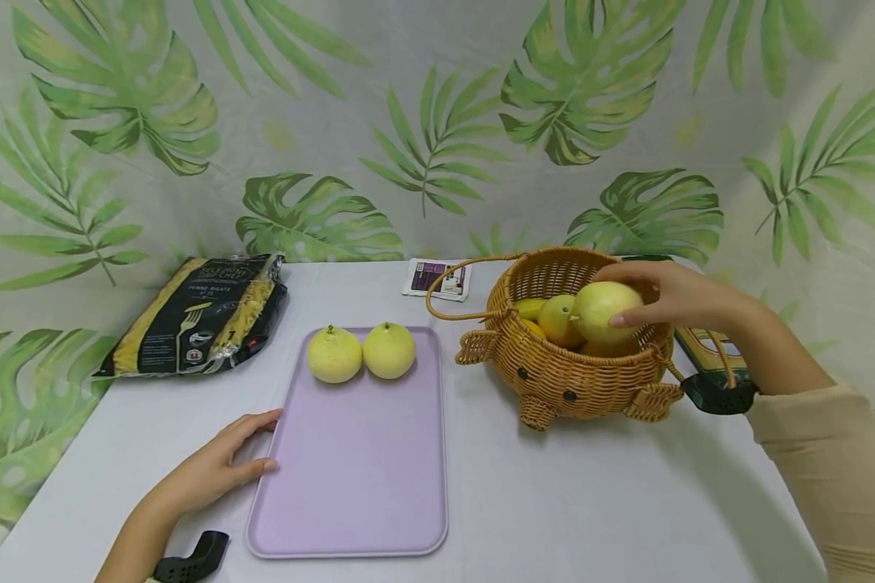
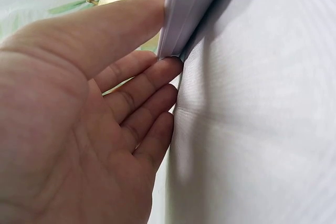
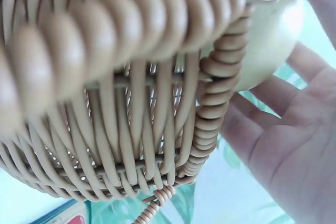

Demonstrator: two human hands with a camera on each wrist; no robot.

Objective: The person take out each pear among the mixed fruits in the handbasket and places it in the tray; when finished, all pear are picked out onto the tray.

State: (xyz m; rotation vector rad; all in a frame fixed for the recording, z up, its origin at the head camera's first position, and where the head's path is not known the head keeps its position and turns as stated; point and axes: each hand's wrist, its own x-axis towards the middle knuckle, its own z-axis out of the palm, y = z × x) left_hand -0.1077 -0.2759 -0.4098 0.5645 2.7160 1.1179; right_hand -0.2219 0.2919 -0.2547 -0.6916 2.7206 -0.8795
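Note:
My right hand (image 1: pixel 645 295) grips a pale yellow-green round fruit (image 1: pixel 603 310) with a short stem, at the opening of a wicker basket (image 1: pixel 576 380) shaped like an animal. The right wrist view shows the fingers round this fruit (image 3: pixel 268 40), partly hidden by the basket's rim. Inside the basket lie a yellow-green mango-like fruit (image 1: pixel 557 320) and other yellow fruit. My left hand (image 1: pixel 215 465) touches the left edge of a lilac tray (image 1: pixel 350 470) with thumb and fingertips, fingers loosely extended. Two similar pale round fruits (image 1: pixel 335 355) sit side by side at the tray's far end.
A bag of penne pasta (image 1: pixel 197 316) lies at the back left. A small purple-and-white packet (image 1: pixel 437 279) is at the back, left of the basket. Behind the basket's right side is a green package (image 1: pixel 710 348), partly hidden. The basket's looped handle (image 1: pixel 437 300) sticks out leftward.

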